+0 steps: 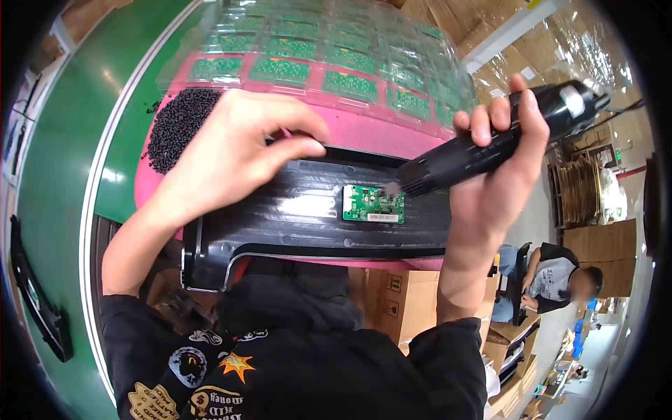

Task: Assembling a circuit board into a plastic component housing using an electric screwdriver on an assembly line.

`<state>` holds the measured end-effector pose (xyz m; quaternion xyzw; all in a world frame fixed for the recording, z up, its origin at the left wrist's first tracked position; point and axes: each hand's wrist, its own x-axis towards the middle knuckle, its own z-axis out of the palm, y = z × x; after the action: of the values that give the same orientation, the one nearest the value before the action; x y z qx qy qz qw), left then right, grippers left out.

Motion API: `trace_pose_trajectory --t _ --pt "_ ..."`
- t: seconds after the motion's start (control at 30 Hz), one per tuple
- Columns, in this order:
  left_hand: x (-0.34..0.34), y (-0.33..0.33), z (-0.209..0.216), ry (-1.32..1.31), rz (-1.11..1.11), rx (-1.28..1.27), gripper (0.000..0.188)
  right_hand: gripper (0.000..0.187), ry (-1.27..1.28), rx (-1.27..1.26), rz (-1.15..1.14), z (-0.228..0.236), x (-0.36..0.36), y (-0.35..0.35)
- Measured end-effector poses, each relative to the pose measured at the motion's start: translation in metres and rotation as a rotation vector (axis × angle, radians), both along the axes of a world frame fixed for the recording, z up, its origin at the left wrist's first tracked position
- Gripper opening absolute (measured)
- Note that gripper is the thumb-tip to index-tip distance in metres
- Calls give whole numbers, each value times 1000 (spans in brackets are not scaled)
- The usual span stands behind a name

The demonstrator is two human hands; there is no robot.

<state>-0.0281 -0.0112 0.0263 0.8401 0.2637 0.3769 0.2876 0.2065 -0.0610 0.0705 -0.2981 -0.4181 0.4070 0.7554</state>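
My right hand (pixel 500 171) is wrapped round a black electric screwdriver (pixel 483 147). Its nose slants down to the left, ending over the right part of a small green circuit board (pixel 364 204). Whether the bit touches a screw there is too small to tell. Under the board lies a black plastic panel (pixel 294 224), shaped like a shallow housing. My left hand (pixel 255 133) hovers above the panel's far left part, thumb and fingertips brought close together; anything between them cannot be made out. Beside that hand is a heap of small black screws (pixel 178 126).
A pink mat (pixel 392 133) lies under the panel. Clear plastic trays of green circuit boards (pixel 280 68) are stacked at the back. On the left is a green bench (pixel 52 231) with a black curved part (pixel 40 301). Cardboard boxes (pixel 409 301) stand nearby; a person sits further right.
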Motion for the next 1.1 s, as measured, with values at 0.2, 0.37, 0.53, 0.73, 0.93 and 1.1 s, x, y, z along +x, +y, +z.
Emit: trace_pose_trajectory --t 0.2,0.37,0.53,0.73,0.93,1.1 --pt "37 -19 9 -132 -208 -88 11 24 347 89 203 -8 10 -21" --pt "47 -20 10 -117 -248 -117 10 30 362 212 196 -8 9 -34" --pt "49 -29 13 -124 -322 -603 11 36 258 341 219 -7 8 -48" --pt "46 -27 9 -269 -278 -584 10 32 138 417 216 -4 13 -59" --pt "46 -24 2 46 -393 -106 13 32 135 449 235 -2 18 -66" --pt "46 -26 3 62 -389 23 17 31 138 451 227 -5 14 -65"
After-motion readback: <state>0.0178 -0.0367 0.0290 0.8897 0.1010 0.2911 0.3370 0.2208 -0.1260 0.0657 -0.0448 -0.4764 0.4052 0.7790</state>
